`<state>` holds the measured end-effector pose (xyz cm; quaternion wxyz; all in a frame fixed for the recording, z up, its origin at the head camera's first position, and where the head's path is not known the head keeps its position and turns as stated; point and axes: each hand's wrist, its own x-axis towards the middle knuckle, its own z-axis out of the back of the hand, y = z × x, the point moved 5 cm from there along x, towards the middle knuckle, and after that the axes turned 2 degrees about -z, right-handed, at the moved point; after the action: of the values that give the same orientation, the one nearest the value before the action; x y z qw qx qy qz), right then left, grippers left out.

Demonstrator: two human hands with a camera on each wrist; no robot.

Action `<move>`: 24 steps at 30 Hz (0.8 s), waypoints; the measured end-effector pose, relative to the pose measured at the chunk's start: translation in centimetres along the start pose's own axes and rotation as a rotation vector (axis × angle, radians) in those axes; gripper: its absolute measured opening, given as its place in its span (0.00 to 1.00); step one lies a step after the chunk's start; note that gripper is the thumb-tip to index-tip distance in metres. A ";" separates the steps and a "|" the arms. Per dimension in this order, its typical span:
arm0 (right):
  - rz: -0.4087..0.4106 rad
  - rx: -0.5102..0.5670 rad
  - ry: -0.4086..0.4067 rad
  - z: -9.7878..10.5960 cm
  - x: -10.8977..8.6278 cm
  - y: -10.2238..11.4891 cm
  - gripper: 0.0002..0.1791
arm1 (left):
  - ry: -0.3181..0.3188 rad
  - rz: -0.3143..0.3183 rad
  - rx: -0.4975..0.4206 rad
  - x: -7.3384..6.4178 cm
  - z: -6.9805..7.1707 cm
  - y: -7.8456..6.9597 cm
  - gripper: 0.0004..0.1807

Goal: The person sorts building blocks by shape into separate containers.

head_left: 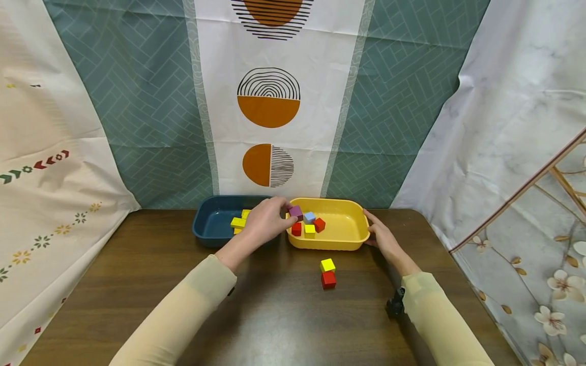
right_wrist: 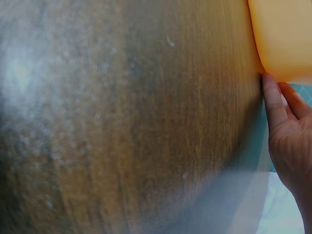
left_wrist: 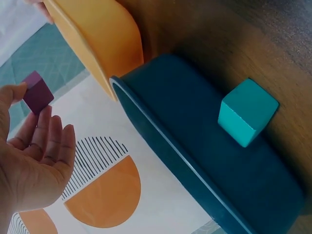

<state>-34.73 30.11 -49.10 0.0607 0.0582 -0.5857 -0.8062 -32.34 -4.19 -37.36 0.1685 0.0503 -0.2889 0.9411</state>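
Observation:
Between thumb and fingertips, my left hand (head_left: pixel 267 218) pinches a purple cube (left_wrist: pixel 38 92). In the head view, that hand is over the left end of a yellow tray (head_left: pixel 350 244). Inside the tray are a light blue cube (head_left: pixel 309 217), a yellow cube (head_left: pixel 310 232) and two red cubes, one of them a red cube (head_left: pixel 296 229) near the left wall. At the tray's right end, my right hand (head_left: pixel 383 238) touches the outer wall with extended fingers (right_wrist: pixel 274 100).
Left of the yellow tray stands a dark blue tray (head_left: pixel 198 230) with several yellow blocks (head_left: pixel 238 222). A teal cube (left_wrist: pixel 248 112) lies before it, hidden behind my left arm in the head view. Nearer me are a yellow cube (head_left: pixel 327 265) and a red cube (head_left: pixel 328 279).

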 end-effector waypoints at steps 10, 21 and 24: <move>-0.006 0.010 -0.003 0.0 0.0 -0.1 0.35 | 0.042 0.027 0.027 0.6 -1.6 -0.2 0.17; -0.004 0.014 -0.009 -0.2 -0.1 0.1 0.34 | 0.073 0.022 0.037 0.7 -3.0 -0.3 0.17; -0.003 0.006 -0.015 -0.1 0.0 0.0 0.34 | 0.072 0.015 0.049 0.8 -3.2 -0.3 0.17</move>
<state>-34.67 29.99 -49.13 0.0551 0.0532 -0.5883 -0.8050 -32.96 -1.95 -39.69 0.1704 0.0180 -0.2600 0.9503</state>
